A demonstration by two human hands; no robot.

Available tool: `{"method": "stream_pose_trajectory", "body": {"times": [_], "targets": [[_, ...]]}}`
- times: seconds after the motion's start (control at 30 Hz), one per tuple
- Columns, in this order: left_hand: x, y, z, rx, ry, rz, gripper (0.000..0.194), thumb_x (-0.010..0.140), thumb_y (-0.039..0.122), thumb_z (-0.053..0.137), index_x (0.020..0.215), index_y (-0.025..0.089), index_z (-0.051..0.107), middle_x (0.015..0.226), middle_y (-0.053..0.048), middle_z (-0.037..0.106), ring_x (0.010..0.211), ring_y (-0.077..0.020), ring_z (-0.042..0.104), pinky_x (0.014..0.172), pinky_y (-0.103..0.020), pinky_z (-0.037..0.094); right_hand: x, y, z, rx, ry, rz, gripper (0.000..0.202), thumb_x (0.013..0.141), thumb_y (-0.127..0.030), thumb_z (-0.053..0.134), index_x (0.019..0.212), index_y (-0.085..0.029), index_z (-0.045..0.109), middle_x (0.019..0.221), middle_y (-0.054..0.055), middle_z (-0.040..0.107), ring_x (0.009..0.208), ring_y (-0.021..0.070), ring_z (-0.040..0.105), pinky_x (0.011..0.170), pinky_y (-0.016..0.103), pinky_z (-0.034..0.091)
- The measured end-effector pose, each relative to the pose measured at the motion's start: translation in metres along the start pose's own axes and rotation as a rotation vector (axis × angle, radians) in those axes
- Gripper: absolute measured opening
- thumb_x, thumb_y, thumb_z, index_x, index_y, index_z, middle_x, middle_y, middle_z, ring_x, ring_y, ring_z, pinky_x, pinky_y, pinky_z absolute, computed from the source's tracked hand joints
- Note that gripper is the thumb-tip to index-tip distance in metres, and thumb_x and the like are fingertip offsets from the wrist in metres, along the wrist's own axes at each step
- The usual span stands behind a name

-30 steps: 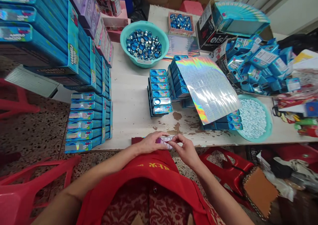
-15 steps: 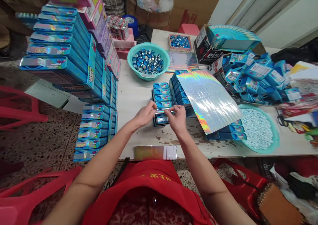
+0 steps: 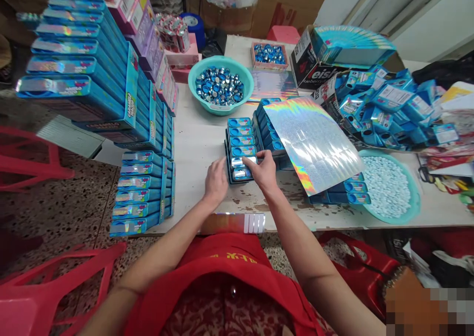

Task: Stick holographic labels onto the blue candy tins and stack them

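A row of blue boxes (image 3: 242, 141) stands in a dark tray in front of me, and the two nearest boxes carry shiny silver strips. My right hand (image 3: 265, 170) touches the silver strip (image 3: 239, 161) on the second-nearest box with its fingertips; whether it grips anything is too small to tell. Just left of the tray, my left hand (image 3: 217, 182) is off the boxes, its fingers slightly blurred and bent downward. Near the table's front edge lies a strip sheet (image 3: 233, 223) with several pale strips at its right end.
Tall stacks of blue boxes (image 3: 148, 123) stand at the left. Behind is a turquoise basin (image 3: 192, 86) of metallic pieces. A large holographic sheet (image 3: 314, 143) covers boxes at the right, beside a basin (image 3: 414, 197) of pale pellets and a carton (image 3: 305, 59).
My left hand has let go of the strip and moved left and down, away from the boxes. The strip now lies on the second-nearest box, under my right fingertips. The view has shifted slightly.
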State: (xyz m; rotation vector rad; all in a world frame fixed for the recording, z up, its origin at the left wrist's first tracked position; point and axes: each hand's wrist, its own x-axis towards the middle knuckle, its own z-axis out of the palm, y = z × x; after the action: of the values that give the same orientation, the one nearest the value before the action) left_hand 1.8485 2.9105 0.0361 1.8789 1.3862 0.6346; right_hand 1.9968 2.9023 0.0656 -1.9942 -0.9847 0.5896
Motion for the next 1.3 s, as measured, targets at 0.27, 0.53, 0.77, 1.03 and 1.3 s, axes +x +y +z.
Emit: {"method": "stream_pose_trajectory", "body": {"times": [0.27, 0.53, 0.77, 1.03, 1.3], "targets": [[-0.038, -0.014, 0.003, 0.354, -0.205, -0.035, 0.047, 0.087, 0.016, 0.037, 0.134, 0.016, 0.04, 0.141, -0.016, 0.039, 0.125, -0.0311, 0.037, 0.097, -0.05, 0.034, -0.018, 0.017, -0.007, 0.137, 0.13, -0.045, 0.035, 0.079, -0.041, 0.053, 0.103, -0.016, 0.049, 0.098, 0.007, 0.056, 0.078, 0.0148, 0.053, 0.07, 0.029, 0.044], [-0.08, -0.049, 0.045, 0.43, -0.76, 0.137, 0.024, 0.089, 0.027, 0.044, 0.093, 0.019, 0.066, 0.098, -0.008, 0.068, 0.098, -0.024, 0.058, 0.085, -0.038, 0.038, -0.128, 0.123, -0.005, -0.215, -0.101, -0.326, 0.022, 0.089, -0.028, 0.044, 0.098, -0.017, 0.061, 0.09, 0.008, 0.054, 0.086, 0.0192, 0.051, 0.075, 0.034, 0.046], [-0.072, -0.049, 0.053, 0.444, -0.791, 0.109, 0.031, 0.091, 0.023, 0.035, 0.09, 0.016, 0.066, 0.097, -0.01, 0.069, 0.098, -0.025, 0.06, 0.081, -0.037, 0.037, -0.154, 0.159, 0.004, -0.646, -0.302, -0.547, 0.032, 0.088, -0.02, 0.047, 0.118, -0.017, 0.058, 0.11, 0.012, 0.059, 0.095, 0.0243, 0.048, 0.079, 0.037, 0.043], [-0.068, -0.05, 0.058, 0.431, -0.821, 0.033, 0.032, 0.09, 0.026, 0.035, 0.091, 0.017, 0.065, 0.098, -0.011, 0.069, 0.097, -0.0244, 0.061, 0.08, -0.036, 0.038, -0.157, 0.159, -0.007, -0.732, -0.319, -0.681, 0.024, 0.087, -0.025, 0.053, 0.11, -0.022, 0.062, 0.122, 0.009, 0.057, 0.107, 0.025, 0.045, 0.086, 0.037, 0.037], [-0.071, -0.053, 0.063, 0.399, -0.772, -0.004, 0.031, 0.089, 0.022, 0.036, 0.091, 0.013, 0.065, 0.096, -0.013, 0.068, 0.095, -0.0265, 0.061, 0.083, -0.04, 0.039, -0.155, 0.135, -0.012, -0.498, -0.377, -0.453, 0.014, 0.088, -0.024, 0.052, 0.077, -0.018, 0.059, 0.075, 0.005, 0.062, 0.074, 0.0191, 0.052, 0.067, 0.031, 0.039]]}}
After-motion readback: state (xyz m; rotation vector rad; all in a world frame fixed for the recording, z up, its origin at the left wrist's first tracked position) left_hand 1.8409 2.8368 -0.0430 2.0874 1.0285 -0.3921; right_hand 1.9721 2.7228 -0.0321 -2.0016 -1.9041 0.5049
